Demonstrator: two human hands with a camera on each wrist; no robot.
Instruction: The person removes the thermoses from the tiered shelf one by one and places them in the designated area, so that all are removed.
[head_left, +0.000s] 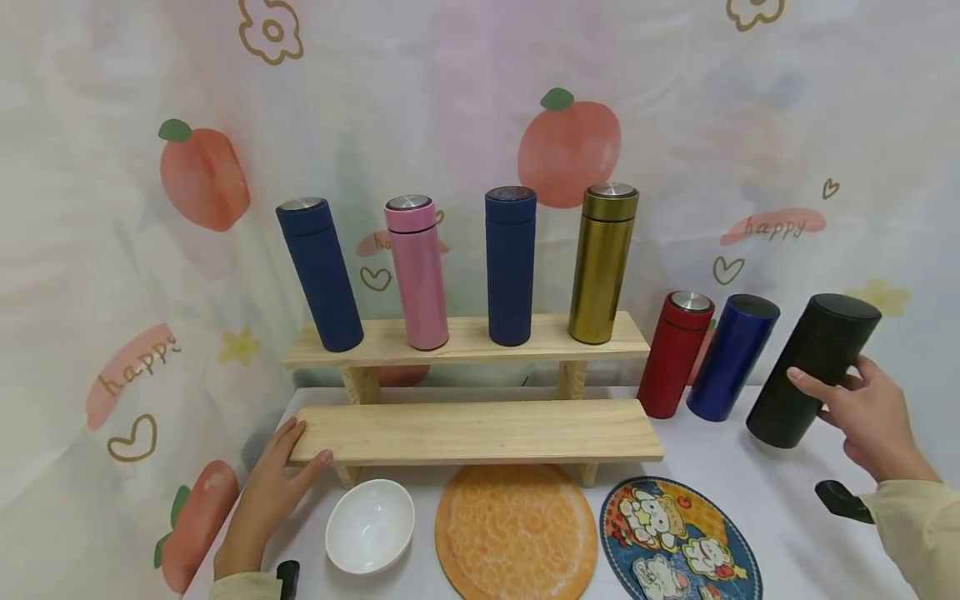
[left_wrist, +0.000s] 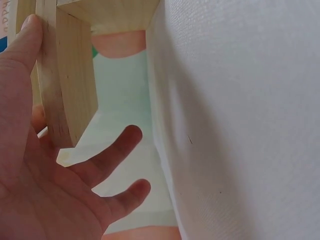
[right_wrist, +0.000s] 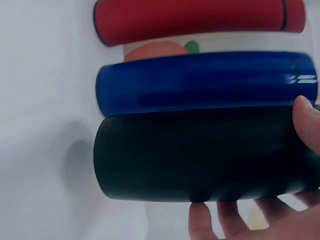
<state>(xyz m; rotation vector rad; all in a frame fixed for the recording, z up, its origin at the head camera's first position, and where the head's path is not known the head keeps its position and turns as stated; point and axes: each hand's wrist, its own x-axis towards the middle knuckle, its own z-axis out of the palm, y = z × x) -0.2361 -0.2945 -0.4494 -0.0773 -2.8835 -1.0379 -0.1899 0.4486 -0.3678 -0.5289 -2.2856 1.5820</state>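
My left hand grips the left end of the lower board of a two-step wooden shelf. In the left wrist view, the thumb lies along the board's edge, other fingertips reach behind it, and two fingers stick out free. At the far right, my right hand holds a black thermos, thumb on one side and fingers on the other. The black thermos tilts in the head view, and its shadow lies apart from its base in the right wrist view. Beside it stand a blue thermos and a red thermos.
On the upper board stand two navy thermoses, a pink thermos and a gold thermos. In front are a white bowl, a round orange mat and a cartoon mat. A printed curtain hangs behind.
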